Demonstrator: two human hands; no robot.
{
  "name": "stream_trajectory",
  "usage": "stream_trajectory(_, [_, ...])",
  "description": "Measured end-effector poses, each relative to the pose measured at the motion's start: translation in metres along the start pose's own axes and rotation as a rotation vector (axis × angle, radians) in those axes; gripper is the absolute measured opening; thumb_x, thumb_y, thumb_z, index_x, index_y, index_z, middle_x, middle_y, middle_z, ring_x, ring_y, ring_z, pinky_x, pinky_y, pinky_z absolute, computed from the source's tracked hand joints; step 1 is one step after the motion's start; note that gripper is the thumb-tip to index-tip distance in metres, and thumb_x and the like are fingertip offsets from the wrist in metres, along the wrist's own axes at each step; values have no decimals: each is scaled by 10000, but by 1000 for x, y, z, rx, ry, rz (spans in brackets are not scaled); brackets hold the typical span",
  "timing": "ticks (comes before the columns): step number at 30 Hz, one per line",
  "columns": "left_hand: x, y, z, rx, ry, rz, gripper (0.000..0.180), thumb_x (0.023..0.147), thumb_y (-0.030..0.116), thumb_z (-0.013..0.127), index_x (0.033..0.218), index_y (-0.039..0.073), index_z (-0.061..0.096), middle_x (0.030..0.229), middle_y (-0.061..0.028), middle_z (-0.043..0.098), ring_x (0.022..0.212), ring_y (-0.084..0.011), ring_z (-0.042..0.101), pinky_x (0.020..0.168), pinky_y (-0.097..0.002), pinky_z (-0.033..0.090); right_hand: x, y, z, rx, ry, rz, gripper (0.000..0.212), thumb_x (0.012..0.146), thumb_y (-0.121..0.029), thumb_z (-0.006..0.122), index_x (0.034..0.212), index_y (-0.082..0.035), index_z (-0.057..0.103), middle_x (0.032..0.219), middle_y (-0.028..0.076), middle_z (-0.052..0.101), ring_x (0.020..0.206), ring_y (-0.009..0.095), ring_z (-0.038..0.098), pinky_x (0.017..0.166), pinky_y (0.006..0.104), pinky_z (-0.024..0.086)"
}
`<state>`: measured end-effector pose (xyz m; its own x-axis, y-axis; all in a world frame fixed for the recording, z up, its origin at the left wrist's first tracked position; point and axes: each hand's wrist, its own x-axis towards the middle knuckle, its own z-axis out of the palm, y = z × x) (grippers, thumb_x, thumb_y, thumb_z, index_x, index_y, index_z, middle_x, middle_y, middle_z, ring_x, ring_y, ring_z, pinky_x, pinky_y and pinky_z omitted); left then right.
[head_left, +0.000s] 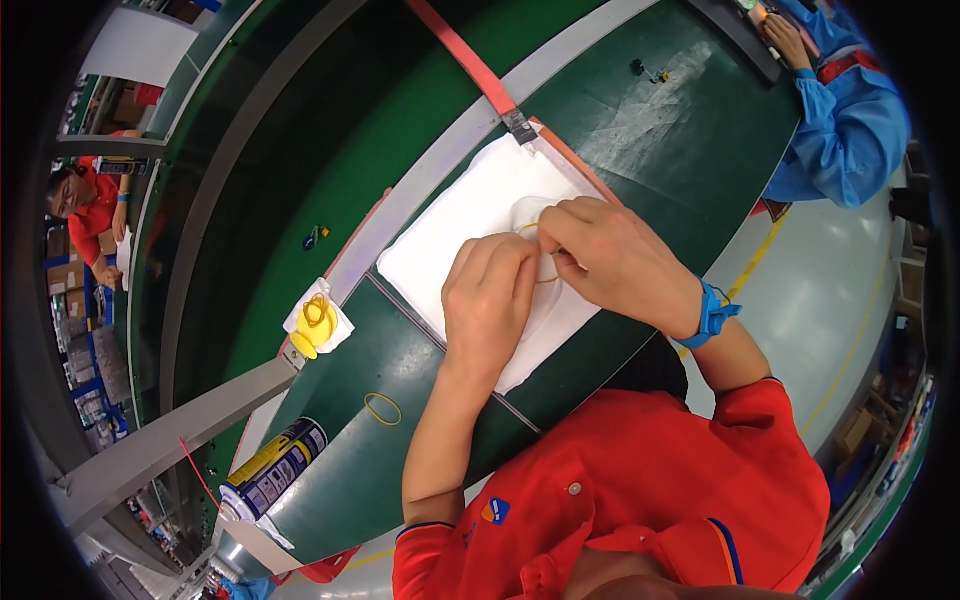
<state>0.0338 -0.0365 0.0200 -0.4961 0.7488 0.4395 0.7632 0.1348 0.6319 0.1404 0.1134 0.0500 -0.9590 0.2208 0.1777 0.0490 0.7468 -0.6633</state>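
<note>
Over a white sheet (445,225) on the green bench, my left hand (490,295) and my right hand (605,250) meet with fingertips pinched close together. Between them is a thin yellow rubber band (548,280), which seems stretched around a translucent white plastic piece, perhaps a bag (526,212). My fingers cover most of both, so the exact grip is hidden. A blue wrist strap (716,312) circles my right wrist.
A loose rubber band (382,409) lies on the bench (340,470), left of a blue-and-yellow spray can (275,468) lying on its side. More rubber bands (318,312) sit on a yellow holder. A grey post (180,435) crosses the left. A co-worker's blue sleeve (840,130) is at far right.
</note>
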Motion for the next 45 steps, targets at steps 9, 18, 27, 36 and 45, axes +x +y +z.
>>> stream_trajectory(9, [1,-1,-3,37,31,12,195,743,-66,764,874,27,653,905,-97,696,829,-281,650,714,-370,526,15,1,1,-11,-44,-5,290,766,108,549,1008,-36,481,821,188,605,863,417,612,751,490,469])
stream_trajectory(18, [-3,3,1,-17,8,49,222,712,-79,753,864,31,635,889,-92,669,789,-283,617,697,-380,514,23,-3,-3,-60,-158,-5,336,740,134,533,1024,-35,470,784,198,603,843,435,612,732,501,470])
stream_trajectory(27, [-4,2,3,15,-11,34,197,733,-52,737,878,25,628,918,-110,633,806,-310,583,707,-405,520,25,-3,-2,-87,-153,-42,312,765,101,577,1020,-38,464,799,211,615,835,437,616,735,495,475])
stream_trajectory(36, [-9,-15,-13,67,65,-16,185,746,-59,746,857,39,634,870,-102,670,755,-283,607,679,-386,512,23,7,-10,-131,-84,-15,329,769,115,568,1049,-37,481,803,207,611,832,439,613,732,510,474])
stream_trajectory(45, [25,-50,-7,102,10,-103,129,753,-47,703,813,8,602,821,-162,667,785,-368,628,705,-453,511,104,20,27,-272,-324,-225,349,738,90,618,1057,-8,515,814,209,640,843,416,657,705,491,507])
